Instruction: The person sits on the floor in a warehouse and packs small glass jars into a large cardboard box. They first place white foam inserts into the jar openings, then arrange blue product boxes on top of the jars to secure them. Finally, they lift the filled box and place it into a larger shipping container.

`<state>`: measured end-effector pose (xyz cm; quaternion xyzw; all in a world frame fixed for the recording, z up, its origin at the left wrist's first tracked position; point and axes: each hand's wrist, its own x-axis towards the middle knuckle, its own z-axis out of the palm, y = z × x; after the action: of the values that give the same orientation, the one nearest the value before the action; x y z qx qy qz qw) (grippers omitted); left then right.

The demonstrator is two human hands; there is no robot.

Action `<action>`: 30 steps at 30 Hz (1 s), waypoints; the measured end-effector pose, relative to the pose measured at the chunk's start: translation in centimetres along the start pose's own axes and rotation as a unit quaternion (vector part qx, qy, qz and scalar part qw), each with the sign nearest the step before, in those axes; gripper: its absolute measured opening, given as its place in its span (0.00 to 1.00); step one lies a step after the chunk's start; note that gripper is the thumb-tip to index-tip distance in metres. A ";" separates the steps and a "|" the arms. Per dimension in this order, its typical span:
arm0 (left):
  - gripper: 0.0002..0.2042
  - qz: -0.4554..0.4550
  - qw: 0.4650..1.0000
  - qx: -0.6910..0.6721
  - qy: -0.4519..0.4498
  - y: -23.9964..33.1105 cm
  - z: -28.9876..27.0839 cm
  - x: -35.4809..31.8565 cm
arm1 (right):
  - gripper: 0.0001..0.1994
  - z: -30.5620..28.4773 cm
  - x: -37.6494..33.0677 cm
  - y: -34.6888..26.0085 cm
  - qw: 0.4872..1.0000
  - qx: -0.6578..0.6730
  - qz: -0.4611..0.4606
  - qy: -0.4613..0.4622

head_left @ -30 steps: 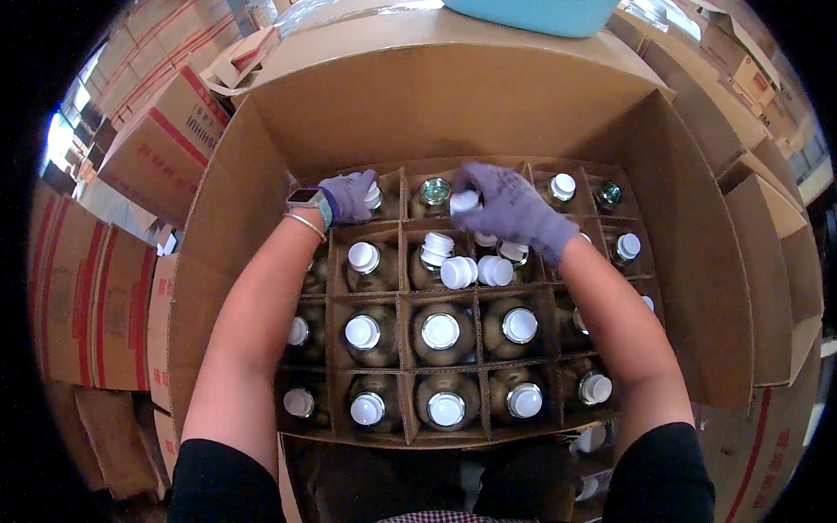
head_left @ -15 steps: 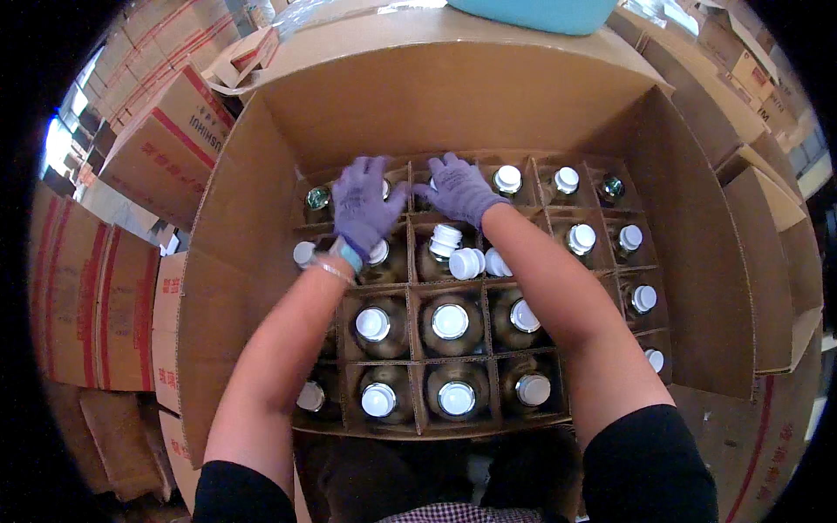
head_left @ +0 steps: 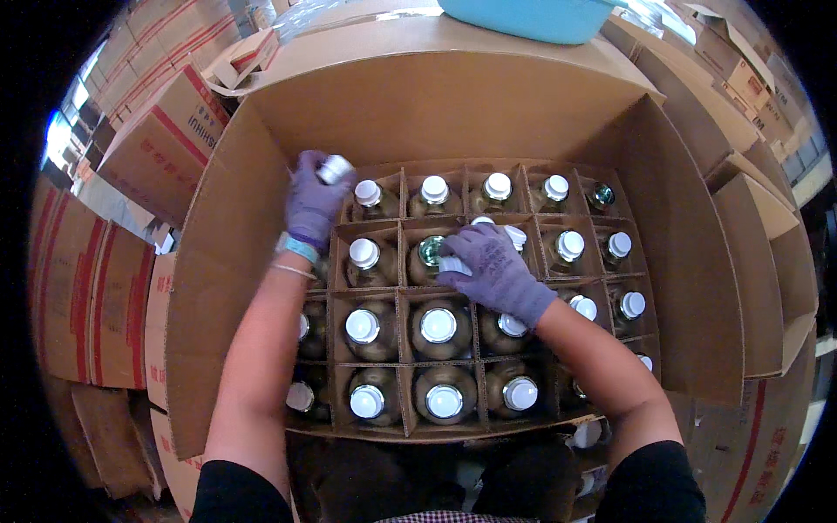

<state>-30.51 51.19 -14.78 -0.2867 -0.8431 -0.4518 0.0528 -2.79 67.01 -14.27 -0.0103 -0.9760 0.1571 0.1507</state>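
Note:
Inside a large open carton (head_left: 471,105), glass bottles stand upright in cardboard compartments, most topped with a white cap. My gloved left hand (head_left: 314,202) is at the far-left corner, its fingers closed round a white cap (head_left: 334,169) over the bottle there. My gloved right hand (head_left: 501,261) pinches another white cap (head_left: 453,266) beside the bare greenish mouth of a bottle (head_left: 430,251). Just behind the right fingers lie loose white caps (head_left: 514,237), partly hidden. One more bottle (head_left: 602,195) at the far right shows no cap.
A light-blue basin (head_left: 540,19) rests beyond the carton's far wall. Stacked cartons (head_left: 65,288) with red print stand on the left. More open cartons (head_left: 767,253) crowd the right side. Cardboard dividers (head_left: 401,322) separate the bottles.
My left hand has moved left and now holds a cap. My right hand has come nearer to me, to the loose caps, and grips one. The bottle beneath those caps now shows its bare mouth.

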 end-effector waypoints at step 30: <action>0.44 -0.018 0.895 0.336 -0.293 -14.0 0.5 5.8 | 0.27 -2.4 -3.6 3.6 0.951 -0.086 0.295 0.029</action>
<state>-42.62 48.11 -23.27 -0.3565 -0.9268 -0.0377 -0.1117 1.21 70.89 -14.25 -0.3147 -0.9346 0.1097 0.1244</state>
